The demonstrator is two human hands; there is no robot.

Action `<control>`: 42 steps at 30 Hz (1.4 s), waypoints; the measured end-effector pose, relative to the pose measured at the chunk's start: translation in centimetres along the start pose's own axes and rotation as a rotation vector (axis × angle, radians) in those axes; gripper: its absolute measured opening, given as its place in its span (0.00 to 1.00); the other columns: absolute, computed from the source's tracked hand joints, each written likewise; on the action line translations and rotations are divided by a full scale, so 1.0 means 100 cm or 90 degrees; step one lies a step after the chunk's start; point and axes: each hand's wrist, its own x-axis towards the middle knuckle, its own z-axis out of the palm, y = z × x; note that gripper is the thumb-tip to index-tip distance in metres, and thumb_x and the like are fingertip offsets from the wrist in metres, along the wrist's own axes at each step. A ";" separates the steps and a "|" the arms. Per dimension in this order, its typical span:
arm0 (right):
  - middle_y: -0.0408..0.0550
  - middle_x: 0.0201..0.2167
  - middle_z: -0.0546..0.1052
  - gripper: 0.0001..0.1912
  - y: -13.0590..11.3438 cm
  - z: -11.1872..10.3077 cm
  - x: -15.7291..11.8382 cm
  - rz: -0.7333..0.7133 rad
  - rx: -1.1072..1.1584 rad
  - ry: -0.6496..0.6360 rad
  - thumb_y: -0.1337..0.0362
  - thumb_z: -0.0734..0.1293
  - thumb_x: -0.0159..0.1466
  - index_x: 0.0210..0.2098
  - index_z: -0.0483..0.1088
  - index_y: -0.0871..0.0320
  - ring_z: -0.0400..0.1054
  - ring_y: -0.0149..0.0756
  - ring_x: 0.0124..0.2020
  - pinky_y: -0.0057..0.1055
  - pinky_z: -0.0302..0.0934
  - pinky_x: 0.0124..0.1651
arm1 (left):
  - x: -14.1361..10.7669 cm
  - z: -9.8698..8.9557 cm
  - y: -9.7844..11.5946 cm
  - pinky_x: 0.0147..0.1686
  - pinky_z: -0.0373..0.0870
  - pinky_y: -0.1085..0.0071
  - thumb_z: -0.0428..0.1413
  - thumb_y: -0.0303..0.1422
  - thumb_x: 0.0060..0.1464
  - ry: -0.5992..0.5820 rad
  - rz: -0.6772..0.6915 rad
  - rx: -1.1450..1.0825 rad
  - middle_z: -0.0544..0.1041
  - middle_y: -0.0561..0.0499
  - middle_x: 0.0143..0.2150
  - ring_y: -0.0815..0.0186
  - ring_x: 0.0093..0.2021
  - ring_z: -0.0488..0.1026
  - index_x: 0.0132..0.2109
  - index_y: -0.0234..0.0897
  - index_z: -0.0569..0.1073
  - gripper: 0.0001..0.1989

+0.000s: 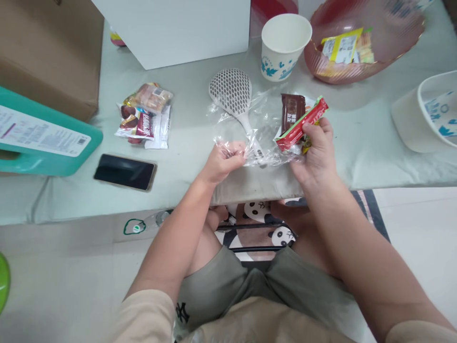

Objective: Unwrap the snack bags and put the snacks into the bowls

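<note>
At the centre of the frame we see the left hand (228, 159), its fingers clamped on a clear plastic bag (269, 136), while right of centre the fingers of the right hand (317, 152) are closed on a red packet (303, 125), with a brown packet (292, 110) just beside it. The bag spreads between the hands, overlapping in view a white perforated skimmer (230, 90). On the desk (189, 119), left of centre, we find a pile of snack packets (143, 119) above a phone (124, 172).

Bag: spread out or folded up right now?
Spread, though crinkled: the clear bag stretches from the left hand to the right hand. Whether its mouth is open, I cannot tell.
</note>
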 end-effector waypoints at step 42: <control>0.43 0.46 0.72 0.25 -0.152 0.026 0.143 -0.045 -0.246 0.147 0.80 0.59 0.63 0.56 0.55 0.54 0.70 0.29 0.40 0.36 0.72 0.44 | 0.008 -0.012 0.021 0.28 0.49 0.65 0.61 0.32 0.32 0.098 -0.039 -0.261 0.50 0.54 0.16 0.72 0.21 0.56 0.14 0.35 0.46 0.27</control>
